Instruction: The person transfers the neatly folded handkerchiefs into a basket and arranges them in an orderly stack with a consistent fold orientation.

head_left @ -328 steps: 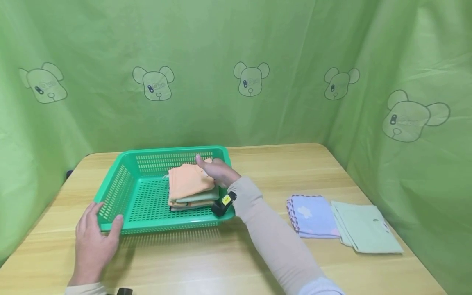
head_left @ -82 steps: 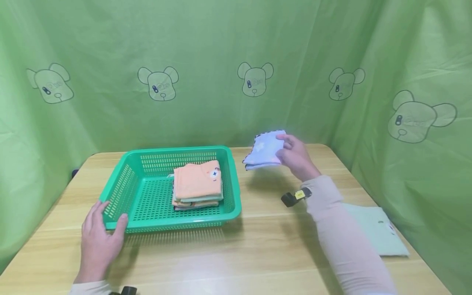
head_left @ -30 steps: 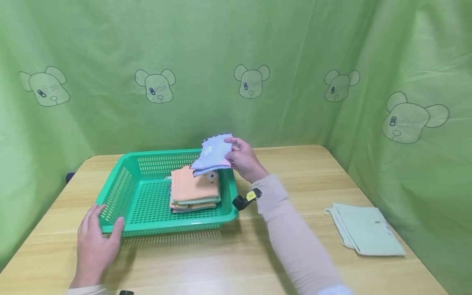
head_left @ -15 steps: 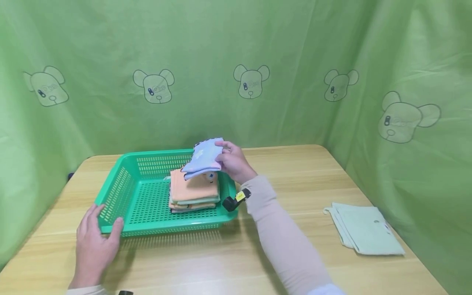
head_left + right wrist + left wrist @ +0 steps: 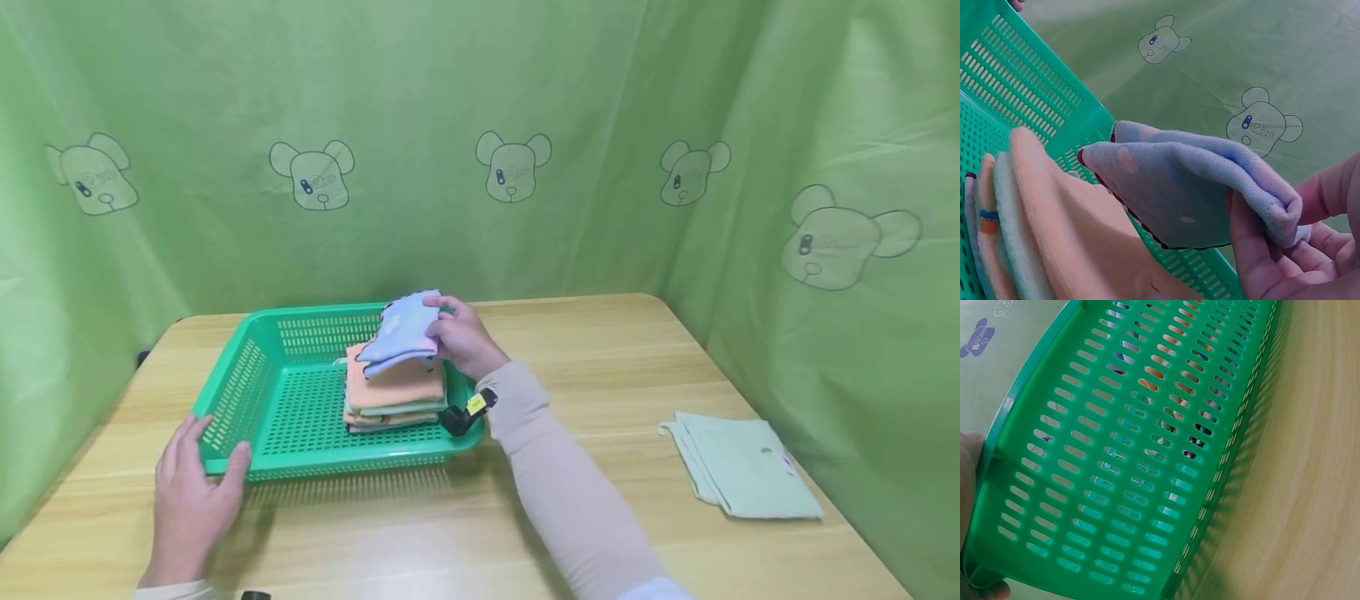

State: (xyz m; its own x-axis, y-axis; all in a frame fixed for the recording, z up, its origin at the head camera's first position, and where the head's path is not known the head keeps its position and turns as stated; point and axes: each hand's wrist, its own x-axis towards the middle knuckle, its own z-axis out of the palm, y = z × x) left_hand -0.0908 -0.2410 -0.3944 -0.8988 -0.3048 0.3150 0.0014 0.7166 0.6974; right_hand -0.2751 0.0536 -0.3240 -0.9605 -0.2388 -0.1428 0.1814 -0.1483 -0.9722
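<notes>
In the head view my right hand (image 5: 467, 339) pinches a folded blue towel (image 5: 405, 327) by its right edge, thumb on one face and fingers on the other. The towel hangs tilted over a stack of folded towels, with an orange towel (image 5: 397, 379) on top. In the right wrist view the blue towel (image 5: 1185, 181) shows a dark red edging, beside the stacked orange towel (image 5: 1066, 212). This stack sits in the right part of a green plastic basket (image 5: 337, 457). My left hand (image 5: 197, 492) grips the basket's near left corner, fingers on the left rim and thumb at the front.
A folded pale green towel (image 5: 753, 471) lies on the wooden table (image 5: 600, 367) at the right. Green curtains (image 5: 420, 92) with bear-head outlines stand behind the table and at its sides. The basket's perforated wall (image 5: 1129, 437) fills much of the left wrist view.
The right hand has carried the blue towel from the table at the right to above the stack, drifting left and lower over the last second. The left hand stays at the basket corner.
</notes>
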